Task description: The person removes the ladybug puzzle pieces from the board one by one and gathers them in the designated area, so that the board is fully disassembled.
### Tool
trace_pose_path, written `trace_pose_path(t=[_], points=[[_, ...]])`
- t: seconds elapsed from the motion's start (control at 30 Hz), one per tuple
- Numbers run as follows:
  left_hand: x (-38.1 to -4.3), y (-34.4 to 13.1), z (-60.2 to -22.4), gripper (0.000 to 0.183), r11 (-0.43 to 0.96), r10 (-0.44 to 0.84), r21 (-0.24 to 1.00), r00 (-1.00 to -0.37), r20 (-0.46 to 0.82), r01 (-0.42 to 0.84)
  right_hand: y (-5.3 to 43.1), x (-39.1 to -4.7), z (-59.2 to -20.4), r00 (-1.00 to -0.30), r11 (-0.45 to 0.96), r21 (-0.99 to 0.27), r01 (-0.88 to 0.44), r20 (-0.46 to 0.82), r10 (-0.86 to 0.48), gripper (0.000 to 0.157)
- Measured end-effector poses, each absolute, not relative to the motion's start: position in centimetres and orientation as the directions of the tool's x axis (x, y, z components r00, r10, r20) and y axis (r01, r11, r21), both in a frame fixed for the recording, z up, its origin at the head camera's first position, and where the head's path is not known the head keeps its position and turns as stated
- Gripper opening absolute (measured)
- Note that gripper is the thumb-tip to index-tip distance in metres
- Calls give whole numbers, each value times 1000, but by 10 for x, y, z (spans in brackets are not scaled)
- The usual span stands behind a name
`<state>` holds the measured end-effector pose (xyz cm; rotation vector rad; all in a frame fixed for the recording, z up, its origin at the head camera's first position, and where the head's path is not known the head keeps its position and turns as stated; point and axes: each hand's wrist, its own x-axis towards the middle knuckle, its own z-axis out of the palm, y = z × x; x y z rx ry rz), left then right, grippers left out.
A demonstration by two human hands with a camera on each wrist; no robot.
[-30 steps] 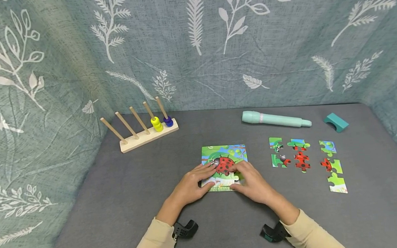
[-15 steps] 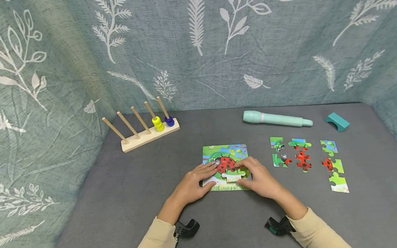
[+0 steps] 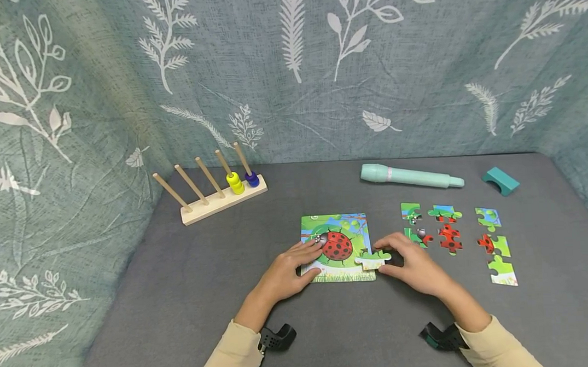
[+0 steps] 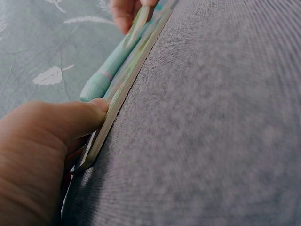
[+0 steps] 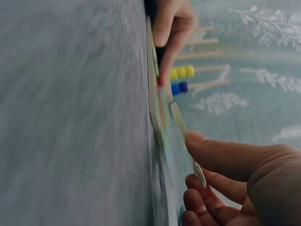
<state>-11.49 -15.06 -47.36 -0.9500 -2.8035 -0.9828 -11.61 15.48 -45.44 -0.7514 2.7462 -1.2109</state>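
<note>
A square puzzle board [image 3: 357,230] with a ladybug picture on green and blue lies flat on the grey table. My left hand [image 3: 290,268] rests on its left side, the fingers across the picture and the thumb on the lower part. The left wrist view has the thumb [image 4: 89,117] at the board's edge. Over the board's right edge my right hand [image 3: 415,260] pinches a puzzle piece [image 3: 373,260], green above and white below. Seen from the right wrist, that puzzle piece [image 5: 181,120] stands tilted between thumb and fingers, raised off the board.
Several loose puzzle pieces [image 3: 450,238] lie to the right, some with red ladybug parts. Behind them are a mint-green toy microphone-like stick [image 3: 417,177] and a teal arch block [image 3: 501,181]. A wooden peg stand [image 3: 206,210] with yellow and blue beads stands back left.
My right hand has lifted the puzzle piece off the board and moved it right, uncovering the ladybug's lower right part. The left hand has stayed on the board.
</note>
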Motion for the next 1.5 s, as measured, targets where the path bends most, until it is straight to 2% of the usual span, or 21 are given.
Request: trace_pose_path(t=[0.53, 0.9, 1.5], points=[[-116, -151, -475, 43, 609, 546, 565, -811, 210, 557, 236, -91, -455, -918, 667, -633, -392, 223, -328, 40], [-116, -150, -478, 43, 600, 550, 548, -798, 246, 583, 283, -83, -454, -939, 696, -639, -327, 134, -318, 38], [-116, -150, -479, 43, 608, 544, 555, -807, 231, 569, 294, -82, -461, -924, 757, -531, -380, 182, -336, 38]])
